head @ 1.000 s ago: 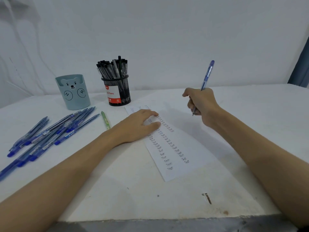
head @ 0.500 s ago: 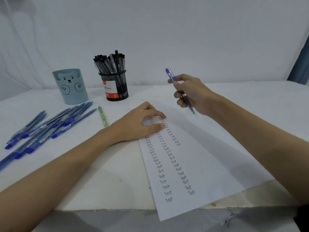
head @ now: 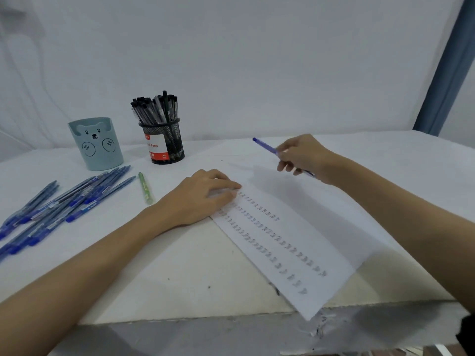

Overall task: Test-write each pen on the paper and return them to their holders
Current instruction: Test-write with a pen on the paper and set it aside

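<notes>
A white paper [head: 308, 227] with columns of small test words lies slanted on the table, its near corner past the table's front edge. My left hand [head: 203, 199] rests on the paper's top left corner. Above the paper's far end, my right hand [head: 300, 156] grips a blue pen [head: 266, 147] lifted off the sheet, its cap end pointing up and left. A teal bear holder [head: 96, 143] stands at the back left. Beside it stands a black mesh holder [head: 164, 140] full of black pens. Several blue pens [head: 66, 204] lie loose at the left.
A single green pen [head: 145, 187] lies between the blue pens and my left hand. The white table's front edge [head: 205, 319] runs close below the paper. A white wall stands behind, and a blue curtain [head: 447, 73] hangs at the far right.
The right hand lifted the blue pen off the paper and tilted its cap end from upright over to the left. The left hand stayed on the paper, and the paper shifted toward me.
</notes>
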The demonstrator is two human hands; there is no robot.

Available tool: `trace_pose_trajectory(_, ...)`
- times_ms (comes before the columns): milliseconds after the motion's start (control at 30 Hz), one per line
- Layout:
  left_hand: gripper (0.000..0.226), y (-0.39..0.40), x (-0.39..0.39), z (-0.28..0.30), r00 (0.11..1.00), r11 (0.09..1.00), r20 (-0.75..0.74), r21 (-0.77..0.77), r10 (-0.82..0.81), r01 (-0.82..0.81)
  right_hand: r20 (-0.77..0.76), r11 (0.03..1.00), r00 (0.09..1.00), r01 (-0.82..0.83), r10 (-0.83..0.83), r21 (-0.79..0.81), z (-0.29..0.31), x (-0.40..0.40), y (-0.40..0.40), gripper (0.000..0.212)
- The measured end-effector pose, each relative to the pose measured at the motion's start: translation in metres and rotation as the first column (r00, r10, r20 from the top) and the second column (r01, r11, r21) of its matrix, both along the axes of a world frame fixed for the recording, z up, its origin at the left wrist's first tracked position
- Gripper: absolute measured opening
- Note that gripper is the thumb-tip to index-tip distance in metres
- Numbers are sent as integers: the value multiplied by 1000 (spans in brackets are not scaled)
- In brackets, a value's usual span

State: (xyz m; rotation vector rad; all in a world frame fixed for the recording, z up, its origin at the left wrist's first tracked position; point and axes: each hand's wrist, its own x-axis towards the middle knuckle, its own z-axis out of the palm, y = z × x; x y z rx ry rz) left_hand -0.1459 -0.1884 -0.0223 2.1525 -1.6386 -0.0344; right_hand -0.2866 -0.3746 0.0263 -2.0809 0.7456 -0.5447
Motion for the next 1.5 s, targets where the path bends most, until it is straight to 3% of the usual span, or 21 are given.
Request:
trace_pose_trajectory(167, 59, 1, 2, -2, 999, 1000, 42, -9, -22, 23, -91, 912, 962, 212, -259, -352, -5, -34, -41, 19)
trace_pose_trajectory(300, 46, -3, 5, -5, 999, 999, -6, 0, -43, 43, -100, 880, 940, 264, -327, -395, -13, -49, -58, 21)
trace_pose_trajectory(667, 42, 2, 3, -2, 997, 997, -38, -41, -63, 61, -153, 851, 921, 256, -359, -458, -20, -42, -54, 31)
trace_pose_trajectory(833, 22, 35, 4, 15, 1000, 988, -32, -154, 0, -5, 0, 871, 988, 134, -152, -473, 12, -12, -9, 17)
trace_pose_trajectory(1000, 16, 114, 17, 16, 989, 962, -7, -227, 150, -148, -34, 846, 972, -221, 234, -485, 31, 47, 83, 19)
trace_pose_trajectory(1133, 15, 170, 28, 6, 961, 946, 26, -187, 275, -265, -145, 728, 896, -428, 420, -536, 19, 94, 150, 24)
trace_pose_trajectory(1233, 25, 181, 28, -2, 958, 944, -3, -173, 285, -282, -344, 611, 868, -496, 358, -617, 2, 120, 172, 35)
trace_pose_trajectory(1333, 27, 182, 27, -8, 956, 939, -26, -184, 291, -291, -510, 343, 838, -544, 192, -766, -15, 133, 174, 40)
trace_pose_trajectory(1500, 22, 181, 29, -7, 953, 934, -15, -194, 303, -300, -545, -19, 830, -547, 122, -837, -16, 131, 172, 19)
